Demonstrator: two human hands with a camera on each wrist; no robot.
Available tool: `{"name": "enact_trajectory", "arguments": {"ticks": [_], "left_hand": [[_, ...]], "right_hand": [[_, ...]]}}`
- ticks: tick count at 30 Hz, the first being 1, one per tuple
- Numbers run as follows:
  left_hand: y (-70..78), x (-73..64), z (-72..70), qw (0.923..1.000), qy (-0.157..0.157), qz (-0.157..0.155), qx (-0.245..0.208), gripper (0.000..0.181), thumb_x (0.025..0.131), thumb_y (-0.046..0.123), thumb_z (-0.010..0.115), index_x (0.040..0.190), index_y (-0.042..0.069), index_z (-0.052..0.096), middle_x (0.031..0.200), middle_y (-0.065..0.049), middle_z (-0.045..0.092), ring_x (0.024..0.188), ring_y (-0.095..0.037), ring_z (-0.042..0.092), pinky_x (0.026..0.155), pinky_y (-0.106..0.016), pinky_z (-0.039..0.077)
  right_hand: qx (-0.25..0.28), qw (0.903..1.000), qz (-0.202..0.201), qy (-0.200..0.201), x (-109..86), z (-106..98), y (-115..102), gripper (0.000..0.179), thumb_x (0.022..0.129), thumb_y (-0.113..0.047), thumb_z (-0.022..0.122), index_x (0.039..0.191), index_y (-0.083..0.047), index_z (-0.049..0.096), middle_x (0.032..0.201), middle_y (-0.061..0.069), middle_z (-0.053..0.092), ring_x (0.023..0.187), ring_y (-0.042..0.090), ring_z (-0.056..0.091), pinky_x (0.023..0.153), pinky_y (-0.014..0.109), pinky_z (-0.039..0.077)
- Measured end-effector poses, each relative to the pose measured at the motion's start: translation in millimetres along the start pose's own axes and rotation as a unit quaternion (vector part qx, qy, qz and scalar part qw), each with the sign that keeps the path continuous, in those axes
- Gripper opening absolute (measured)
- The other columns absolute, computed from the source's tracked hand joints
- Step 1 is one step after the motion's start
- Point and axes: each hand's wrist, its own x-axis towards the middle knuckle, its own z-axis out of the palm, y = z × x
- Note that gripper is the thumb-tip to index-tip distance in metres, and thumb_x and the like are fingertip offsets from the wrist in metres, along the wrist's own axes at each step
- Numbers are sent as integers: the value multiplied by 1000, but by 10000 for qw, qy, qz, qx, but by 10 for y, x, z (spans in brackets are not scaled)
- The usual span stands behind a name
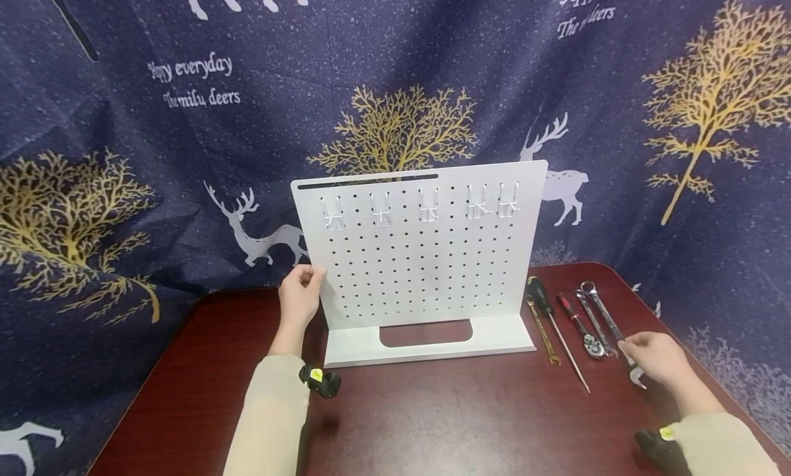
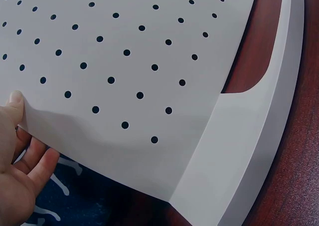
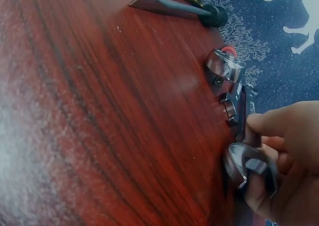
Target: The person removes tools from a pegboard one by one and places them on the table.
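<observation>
A white pegboard (image 1: 402, 281) stands upright on its flat base in the middle of the table. My left hand (image 1: 299, 299) grips its left edge; the left wrist view shows the thumb on the front face and the other fingers (image 2: 42, 168) behind. At the right of the table, my right hand (image 1: 658, 356) pinches the rightmost wrench (image 1: 603, 312) near its open-jaw end (image 3: 239, 163). That wrench has a ring at its far end. Beside it lie a shorter wrench (image 1: 592, 314) and a red-and-black ratchet handle (image 1: 579, 318).
Left of the ratchet lie a long screwdriver (image 1: 564, 338) with a black handle and a gold-coloured wrench (image 1: 544, 330). Several white hooks (image 1: 428, 205) hang along the pegboard's top. A blue patterned cloth (image 1: 395, 57) hangs behind the dark red table (image 1: 432, 414).
</observation>
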Motion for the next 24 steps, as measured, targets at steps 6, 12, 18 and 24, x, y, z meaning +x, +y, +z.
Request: {"name": "enact_trajectory", "arguments": {"ticks": [6, 12, 18, 24], "left_hand": [[8, -20, -4, 10000, -16, -40, -5, 25, 91, 26, 63, 92, 2, 60, 92, -17, 65, 84, -27, 55, 74, -32, 42], [9, -26, 2, 9999, 20, -93, -57, 25, 91, 26, 63, 92, 1, 60, 91, -18, 64, 84, -27, 53, 74, -33, 42], [-27, -47, 17, 9998, -37, -207, 15, 26, 91, 28, 62, 92, 3, 60, 90, -16, 63, 82, -25, 51, 73, -32, 41], [-35, -64, 32, 9998, 72, -206, -3, 25, 91, 27, 64, 91, 2, 59, 90, -16, 63, 82, -25, 52, 73, -32, 41]], "right_hand": [[50, 10000, 74, 21, 1, 16, -3, 31, 91, -16, 53, 94, 14, 62, 68, 13, 66, 60, 24, 60, 60, 38, 45], [-98, 9994, -71, 328, 11, -18, -70, 28, 90, -16, 54, 96, 10, 63, 89, 29, 67, 84, 46, 61, 73, 56, 45], [-46, 9995, -135, 285, -15, 10, -162, 32, 92, -22, 54, 99, 9, 62, 84, 23, 68, 71, 28, 63, 66, 47, 47], [-39, 9987, -303, 413, -34, 63, -348, 34, 93, -23, 54, 104, 8, 61, 90, 26, 68, 83, 42, 63, 71, 52, 47]]}}
